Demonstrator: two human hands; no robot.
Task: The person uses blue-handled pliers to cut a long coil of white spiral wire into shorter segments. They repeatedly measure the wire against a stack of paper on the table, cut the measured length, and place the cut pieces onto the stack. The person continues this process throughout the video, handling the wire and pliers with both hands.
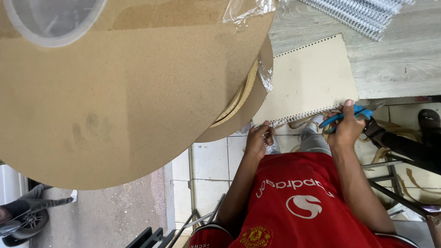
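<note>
A cream notebook cover [312, 78] lies on the grey wooden table [399, 64], with a white wire spiral binding [298, 115] along its near edge. My left hand [258, 140] pinches the left end of that binding with its fingertips. At the right end of the binding, my right hand [347, 125] grips blue-handled pliers [342, 115], thumb pressed on the cover's corner. The plier jaws point right, past the corner. My red shirt [298, 202] fills the lower middle.
Large brown cardboard sheets [115, 101] fill the left, close to the camera, with a clear tape roll [55, 20] above them. Several white wire binding coils [363, 14] lie at the table's far right. Tiled floor, a metal frame [390, 183] and another person's sandalled foot [429, 121] show below.
</note>
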